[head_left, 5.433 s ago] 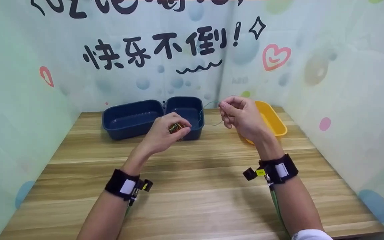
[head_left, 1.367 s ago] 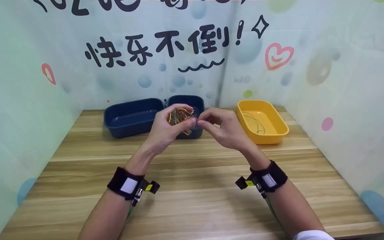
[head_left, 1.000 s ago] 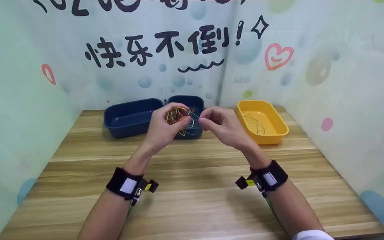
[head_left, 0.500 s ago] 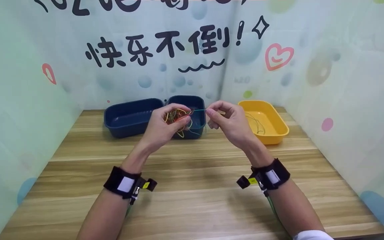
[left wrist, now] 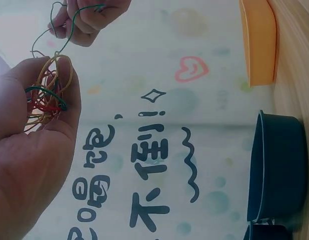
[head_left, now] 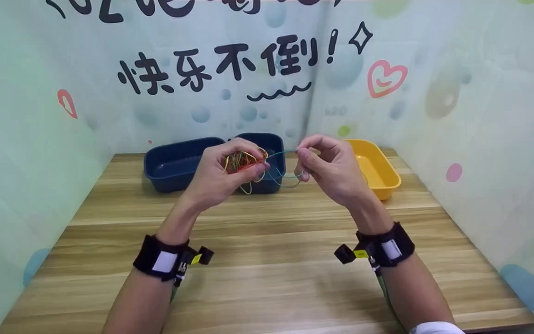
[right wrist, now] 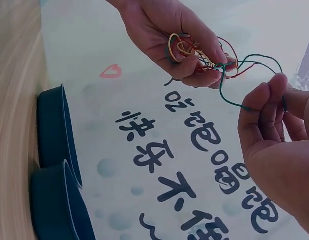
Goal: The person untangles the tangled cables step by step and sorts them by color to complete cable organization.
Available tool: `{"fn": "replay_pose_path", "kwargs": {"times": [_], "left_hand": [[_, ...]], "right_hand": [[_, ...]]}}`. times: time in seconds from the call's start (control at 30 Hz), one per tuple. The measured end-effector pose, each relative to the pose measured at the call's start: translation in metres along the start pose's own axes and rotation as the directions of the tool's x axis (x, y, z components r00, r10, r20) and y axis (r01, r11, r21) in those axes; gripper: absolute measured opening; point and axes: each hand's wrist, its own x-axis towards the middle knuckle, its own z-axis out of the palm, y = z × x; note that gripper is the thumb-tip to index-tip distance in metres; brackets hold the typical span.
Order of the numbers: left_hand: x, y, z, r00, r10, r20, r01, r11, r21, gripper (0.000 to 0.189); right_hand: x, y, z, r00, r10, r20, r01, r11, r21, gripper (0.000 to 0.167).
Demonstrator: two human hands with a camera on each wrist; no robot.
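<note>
My left hand (head_left: pixel 202 183) holds a tangle of thin rubber bands (head_left: pixel 239 161) in yellow, red and green, raised in front of the smaller blue bin. Several loops stick out past its thumb and fingertips. To its right, the thumb and index finger of my right hand (head_left: pixel 336 171) pinch a green rubber band (head_left: pixel 285 151), stretched out from the tangle. More green loops sag below between the two hands. In the right wrist view the green band (right wrist: pixel 222 92) runs from the knot at the left fingertips to the right fingers; a red loop also bulges there.
A long blue bin (head_left: pixel 167 181) and a smaller blue bin (head_left: pixel 274 184) stand side by side at the back of the wooden table (head_left: pixel 267 283). Behind my right hand is a yellow bin (head_left: pixel 385 178), partly hidden. Printed curtains (head_left: pixel 193 106) enclose the back and sides.
Green bands have come to lie in the yellow bin since the oldest frame. Over the last second my right hand has moved right and up, drawing the green band out; my left hand has shifted slightly left.
</note>
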Motion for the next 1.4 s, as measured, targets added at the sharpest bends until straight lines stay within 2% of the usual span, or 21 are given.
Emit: {"fn": "replay_pose_path", "kwargs": {"times": [0.17,0.23,0.3,0.4,0.53,0.6,0.67,0.77,0.8,0.83,0.9,0.93,0.97,1.0,1.07,1.1,1.2,1.27,1.33,1.4], "left_hand": [[0.002,0.011,0.006,1.000,0.014,-0.011,-0.014,1.000,-0.001,0.015],[0.002,0.014,0.006,1.000,0.016,-0.023,-0.017,0.999,-0.036,0.013],[0.002,0.016,0.005,1.000,0.014,-0.026,-0.016,0.996,-0.091,0.013],[0.001,0.019,0.002,1.000,0.017,-0.012,-0.019,0.986,-0.167,0.013],[0.001,0.023,-0.004,0.999,0.041,0.019,-0.038,0.992,-0.119,0.013],[0.001,0.026,-0.006,0.999,0.040,0.032,-0.038,0.996,-0.077,0.013],[0.001,0.027,-0.008,0.999,0.034,0.042,-0.032,0.998,-0.046,0.013],[0.001,0.028,-0.011,0.999,0.016,0.041,-0.015,1.000,-0.006,0.013],[0.000,0.028,-0.012,0.999,0.010,0.038,-0.010,1.000,0.003,0.013],[0.000,0.028,-0.013,0.999,0.007,0.033,-0.007,1.000,0.012,0.014],[-0.001,0.028,-0.017,1.000,0.006,0.019,-0.007,1.000,0.025,0.014],[-0.001,0.028,-0.019,1.000,0.007,0.012,-0.007,1.000,0.031,0.014],[-0.001,0.028,-0.020,1.000,0.010,0.006,-0.011,0.999,0.034,0.014],[-0.001,0.029,-0.022,1.000,0.017,0.002,-0.017,0.999,0.037,0.014],[-0.001,0.029,-0.025,1.000,0.029,-0.003,-0.029,0.999,0.043,0.014],[-0.001,0.029,-0.026,0.999,0.035,-0.003,-0.035,0.998,0.052,0.014],[-0.002,0.029,-0.029,0.999,0.049,-0.006,-0.048,0.995,0.085,0.014],[-0.002,0.028,-0.030,0.999,0.049,-0.016,-0.047,0.993,0.109,0.014],[-0.003,0.028,-0.031,0.998,0.045,-0.038,-0.040,0.991,0.124,0.014],[-0.003,0.027,-0.032,0.997,0.043,-0.063,-0.035,0.991,0.129,0.013]], "right_hand": [[-0.002,-0.009,0.003,0.995,-0.099,0.024,0.102,0.971,-0.218,0.012],[-0.002,-0.011,0.005,0.992,-0.117,0.042,0.124,0.961,-0.247,0.010],[-0.002,-0.012,0.005,0.991,-0.117,0.057,0.127,0.966,-0.226,0.009],[-0.002,-0.013,0.006,0.994,-0.094,0.057,0.100,0.987,-0.129,0.010],[-0.001,-0.017,0.003,0.999,-0.032,0.044,0.029,0.997,0.065,0.014],[-0.001,-0.019,0.000,0.999,0.011,0.048,-0.020,0.984,0.176,0.016],[-0.001,-0.021,-0.003,0.997,0.056,0.062,-0.071,0.958,0.277,0.017],[-0.002,-0.024,-0.006,0.992,0.094,0.080,-0.117,0.927,0.356,0.015],[-0.002,-0.025,-0.006,0.992,0.096,0.081,-0.119,0.930,0.347,0.015],[-0.002,-0.027,-0.007,0.993,0.088,0.079,-0.108,0.947,0.301,0.015],[-0.003,-0.033,-0.006,0.997,0.044,0.068,-0.052,0.992,0.111,0.014],[-0.004,-0.036,-0.005,0.998,0.019,0.065,-0.019,1.000,-0.013,0.015],[-0.005,-0.041,-0.004,0.998,-0.003,0.064,0.013,0.989,-0.149,0.016],[-0.006,-0.045,-0.003,0.998,-0.024,0.066,0.042,0.959,-0.282,0.016],[-0.008,-0.053,0.000,0.995,-0.059,0.075,0.090,0.857,-0.508,0.016],[-0.008,-0.057,0.002,0.994,-0.068,0.086,0.106,0.810,-0.576,0.015],[-0.009,-0.063,0.004,0.990,-0.094,0.104,0.140,0.690,-0.710,0.011],[-0.009,-0.064,0.004,0.987,-0.117,0.108,0.158,0.634,-0.757,0.009],[-0.008,-0.065,0.002,0.985,-0.139,0.105,0.168,0.598,-0.784,0.007],[-0.008,-0.065,0.000,0.984,-0.148,0.095,0.165,0.592,-0.788,0.008]]}}
